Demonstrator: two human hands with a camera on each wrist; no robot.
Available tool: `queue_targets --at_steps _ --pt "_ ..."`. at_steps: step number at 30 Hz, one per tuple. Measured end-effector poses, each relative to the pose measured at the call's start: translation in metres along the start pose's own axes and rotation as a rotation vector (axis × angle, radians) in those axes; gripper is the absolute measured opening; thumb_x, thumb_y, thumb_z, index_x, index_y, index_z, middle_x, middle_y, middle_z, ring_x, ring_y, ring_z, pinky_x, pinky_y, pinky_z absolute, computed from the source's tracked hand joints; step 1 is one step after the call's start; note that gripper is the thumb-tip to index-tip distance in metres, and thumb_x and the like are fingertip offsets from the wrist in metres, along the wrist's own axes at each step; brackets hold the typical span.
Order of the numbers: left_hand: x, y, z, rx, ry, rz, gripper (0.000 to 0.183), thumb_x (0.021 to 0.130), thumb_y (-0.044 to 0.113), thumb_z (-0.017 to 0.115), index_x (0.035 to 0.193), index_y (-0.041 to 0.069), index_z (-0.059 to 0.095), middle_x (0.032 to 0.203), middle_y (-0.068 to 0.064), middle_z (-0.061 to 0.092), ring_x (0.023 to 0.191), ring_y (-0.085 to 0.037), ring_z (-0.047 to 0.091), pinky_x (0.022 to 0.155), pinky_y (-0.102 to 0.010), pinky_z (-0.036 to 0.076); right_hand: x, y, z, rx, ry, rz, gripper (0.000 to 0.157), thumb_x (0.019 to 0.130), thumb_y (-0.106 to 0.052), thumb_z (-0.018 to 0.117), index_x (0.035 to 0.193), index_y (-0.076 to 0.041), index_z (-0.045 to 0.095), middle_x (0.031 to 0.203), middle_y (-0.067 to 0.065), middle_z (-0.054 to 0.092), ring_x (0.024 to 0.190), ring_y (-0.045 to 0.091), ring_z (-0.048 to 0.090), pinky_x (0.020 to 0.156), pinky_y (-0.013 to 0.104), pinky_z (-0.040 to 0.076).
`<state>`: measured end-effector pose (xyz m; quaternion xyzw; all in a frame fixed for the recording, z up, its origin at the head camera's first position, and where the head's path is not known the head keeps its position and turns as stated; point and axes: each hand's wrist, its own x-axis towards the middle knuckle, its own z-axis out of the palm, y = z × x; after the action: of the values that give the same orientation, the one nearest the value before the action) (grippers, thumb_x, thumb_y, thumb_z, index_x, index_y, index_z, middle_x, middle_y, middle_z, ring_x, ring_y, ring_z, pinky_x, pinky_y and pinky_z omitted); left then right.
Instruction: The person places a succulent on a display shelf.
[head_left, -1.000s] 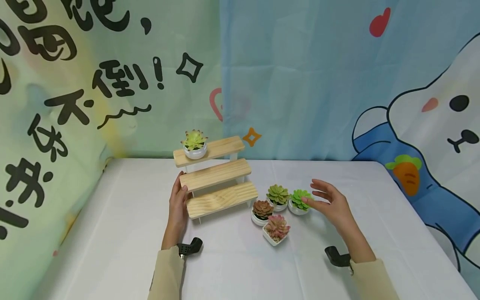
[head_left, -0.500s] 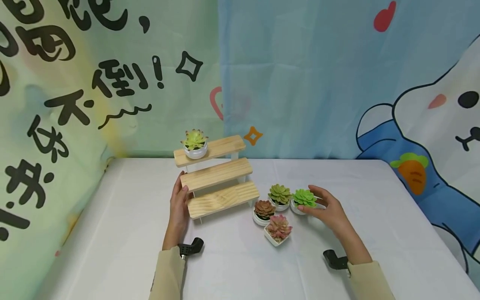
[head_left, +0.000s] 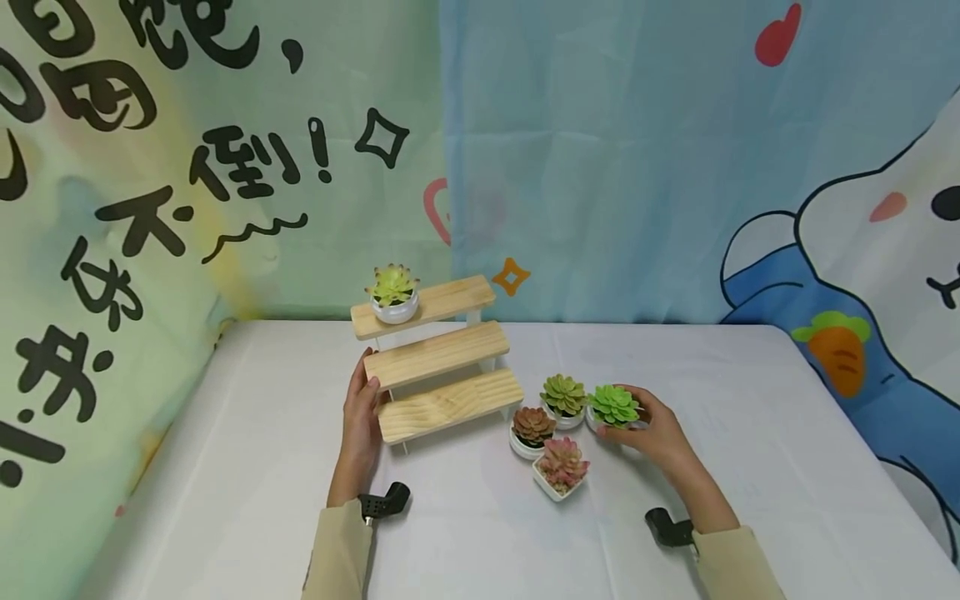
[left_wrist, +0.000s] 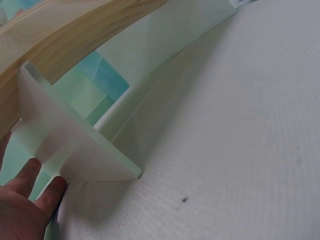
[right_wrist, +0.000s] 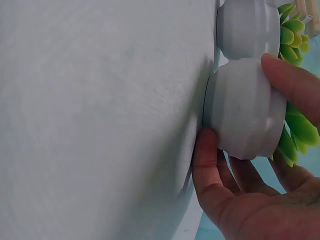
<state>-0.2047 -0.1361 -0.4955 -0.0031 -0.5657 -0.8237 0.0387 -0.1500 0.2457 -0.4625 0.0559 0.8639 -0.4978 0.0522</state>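
A three-tier wooden display stand (head_left: 450,404) with white side supports stands left of centre in the head view. My left hand (head_left: 362,425) rests against its left side; in the left wrist view the fingertips (left_wrist: 59,184) touch the white end panel (left_wrist: 80,145). My right hand (head_left: 651,432) grips a bright green potted succulent (head_left: 615,404), thumb on one side of its white pot (right_wrist: 245,107) and fingers on the other. The pot's base is at the tablecloth. Close beside it are an olive-green succulent (head_left: 564,395), a brown one (head_left: 533,426) and a pink one (head_left: 564,465) in a square pot.
A yellow-green potted succulent (head_left: 394,293) sits on the left of the top shelf. White cloth covers the table (head_left: 480,542). Printed curtains (head_left: 600,167) hang along the table's back and left edges. Each wrist wears a black camera mount (head_left: 667,527).
My right hand has moved in from the right and closed its thumb and fingers round the bright green succulent's pot. My left hand has stayed at the stand's side.
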Motion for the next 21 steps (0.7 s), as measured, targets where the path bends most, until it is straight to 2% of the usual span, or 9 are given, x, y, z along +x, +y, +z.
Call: queue_targets --at_steps 10,21 --pt "-0.0011 0.0001 0.0004 0.019 0.001 0.009 0.062 0.098 0.02 0.041 0.156 0.008 0.021 0.161 -0.01 0.021 0.143 -0.027 0.026 0.115 -0.045 0.022 -0.0033 -0.0024 0.0001 0.009 0.01 0.009 0.075 0.085 -0.01 0.075 0.145 0.006 0.034 0.141 0.031 0.04 0.126 0.046 0.042 0.097 0.055 0.039" --pt "0.0012 -0.0013 0.0006 0.018 0.01 0.005 0.062 0.097 0.02 0.042 0.155 0.008 0.024 0.16 -0.011 0.023 0.142 -0.027 0.027 0.115 -0.045 0.023 0.0025 -0.0051 -0.0077 -0.018 0.021 0.091 0.083 0.086 -0.019 0.074 0.15 0.004 0.026 0.147 0.031 0.031 0.131 0.048 0.035 0.1 0.058 0.038"
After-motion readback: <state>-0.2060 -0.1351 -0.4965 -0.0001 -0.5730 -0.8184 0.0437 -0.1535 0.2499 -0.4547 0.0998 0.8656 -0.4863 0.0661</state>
